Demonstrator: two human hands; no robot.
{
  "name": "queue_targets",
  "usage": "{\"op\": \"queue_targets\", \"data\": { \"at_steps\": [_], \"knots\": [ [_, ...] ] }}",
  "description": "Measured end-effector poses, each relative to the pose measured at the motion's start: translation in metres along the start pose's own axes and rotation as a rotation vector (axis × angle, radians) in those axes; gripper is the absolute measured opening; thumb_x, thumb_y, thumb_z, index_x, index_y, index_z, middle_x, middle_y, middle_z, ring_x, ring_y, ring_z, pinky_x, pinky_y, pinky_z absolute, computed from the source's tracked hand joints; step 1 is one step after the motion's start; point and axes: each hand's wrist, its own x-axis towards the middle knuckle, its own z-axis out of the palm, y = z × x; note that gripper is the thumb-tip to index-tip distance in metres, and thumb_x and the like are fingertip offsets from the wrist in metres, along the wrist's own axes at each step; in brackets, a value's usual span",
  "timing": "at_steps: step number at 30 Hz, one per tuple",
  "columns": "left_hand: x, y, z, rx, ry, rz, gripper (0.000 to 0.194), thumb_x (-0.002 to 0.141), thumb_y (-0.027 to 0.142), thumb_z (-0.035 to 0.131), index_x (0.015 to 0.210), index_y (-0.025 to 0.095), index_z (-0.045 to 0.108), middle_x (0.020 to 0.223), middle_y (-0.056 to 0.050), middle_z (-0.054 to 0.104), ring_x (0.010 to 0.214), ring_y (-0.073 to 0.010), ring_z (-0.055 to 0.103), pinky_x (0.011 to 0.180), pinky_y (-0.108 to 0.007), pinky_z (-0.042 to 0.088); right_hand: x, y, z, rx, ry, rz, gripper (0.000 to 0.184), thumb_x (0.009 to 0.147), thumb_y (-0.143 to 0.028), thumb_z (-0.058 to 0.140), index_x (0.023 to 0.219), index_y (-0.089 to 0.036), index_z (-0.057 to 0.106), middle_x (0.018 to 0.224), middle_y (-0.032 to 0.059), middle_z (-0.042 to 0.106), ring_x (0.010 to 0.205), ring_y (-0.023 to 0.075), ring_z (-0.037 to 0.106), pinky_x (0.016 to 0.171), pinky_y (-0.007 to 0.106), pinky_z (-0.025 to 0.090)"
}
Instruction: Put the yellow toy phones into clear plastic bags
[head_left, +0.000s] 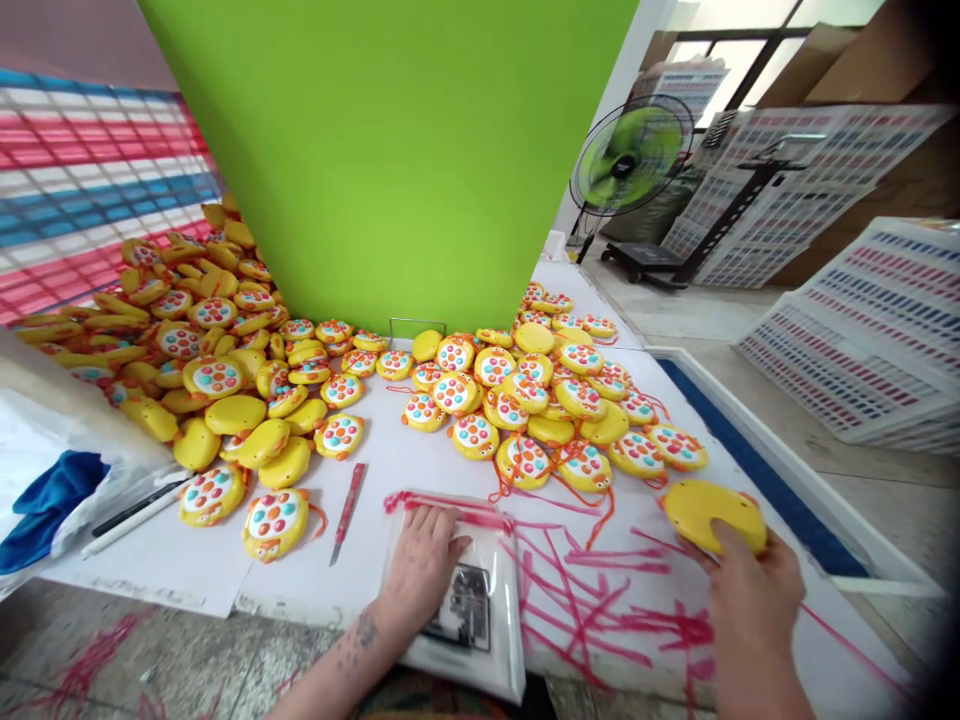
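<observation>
My right hand (754, 590) grips a yellow oval toy (716, 512), plain back up, with the thumb across it. A dark pink strip trails beside that hand. My left hand (424, 560) is at the upper end of a clear plastic bag (499, 670) with a pink edge; its fingers curl down over the bag and the tips are hidden. Through the plastic shows a dark rectangular picture (466, 608). Left of the bag lies a red-handled craft knife (348, 510). Yellow turtle-like toys with coloured buttons (523, 460) lie beyond my hands, some with orange cords.
A large heap of the same toys (214, 312) rises at the left. Pink strips (585, 610) are strewn over the white table (390, 430). A tall green board (390, 160) stands behind. Two pens (135, 515) lie left. A fan (622, 165) and stacked crates (862, 330) are at right.
</observation>
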Motion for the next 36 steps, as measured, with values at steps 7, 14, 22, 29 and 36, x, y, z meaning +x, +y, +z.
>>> {"op": "queue_targets", "data": {
  "at_steps": [7, 14, 22, 29, 36],
  "knots": [
    [-0.003, -0.004, 0.0, -0.117, 0.039, 0.005, 0.059, 0.089, 0.019, 0.052, 0.141, 0.016, 0.024, 0.093, -0.006, 0.061, 0.087, -0.0223, 0.054, 0.084, -0.042, 0.048, -0.091, -0.027, 0.051, 0.184, -0.331, 0.109, 0.05, 0.067, -0.039, 0.071, 0.112, -0.023, 0.055, 0.109, 0.005, 0.061, 0.085, 0.0185, 0.063, 0.058, 0.026, 0.054],
    [-0.002, -0.002, -0.005, -0.132, 0.023, 0.015, 0.033, 0.093, 0.023, 0.042, 0.126, 0.015, 0.045, 0.098, -0.009, 0.062, 0.09, -0.0225, 0.055, 0.084, -0.043, 0.047, -0.152, -0.058, 0.073, 0.049, -1.269, 0.06, 0.054, 0.08, -0.035, 0.064, 0.13, -0.025, 0.048, 0.13, 0.0078, 0.055, 0.113, 0.0223, 0.057, 0.093, 0.034, 0.05],
    [0.001, 0.001, -0.008, -0.057, 0.024, 0.049, 0.014, 0.09, 0.017, 0.047, 0.099, 0.017, 0.058, 0.093, -0.007, 0.063, 0.087, -0.0216, 0.056, 0.08, -0.04, 0.047, -0.153, -0.04, 0.111, -0.094, -1.1, -0.199, 0.057, 0.085, -0.038, 0.056, 0.138, -0.024, 0.04, 0.138, 0.0085, 0.048, 0.124, 0.0227, 0.049, 0.102, 0.039, 0.044],
    [-0.003, -0.001, -0.007, -0.04, 0.121, 0.058, 0.01, 0.089, 0.018, 0.051, 0.085, 0.018, 0.06, 0.083, -0.004, 0.061, 0.082, -0.0199, 0.053, 0.078, -0.037, 0.046, -0.157, -0.036, 0.129, -0.228, -1.198, -0.356, 0.044, 0.088, -0.037, 0.051, 0.129, -0.021, 0.053, 0.13, 0.009, 0.056, 0.12, 0.0228, 0.052, 0.102, 0.041, 0.043],
    [-0.003, 0.001, -0.01, -0.063, 0.21, 0.05, 0.011, 0.091, 0.016, 0.047, 0.091, 0.019, 0.057, 0.096, -0.006, 0.06, 0.093, -0.0203, 0.051, 0.085, -0.04, 0.045, -0.161, -0.038, 0.133, -0.338, -1.319, -0.56, 0.035, 0.094, -0.037, 0.041, 0.109, -0.021, 0.068, 0.105, 0.0087, 0.066, 0.102, 0.0199, 0.06, 0.094, 0.037, 0.047]
  ]
}}
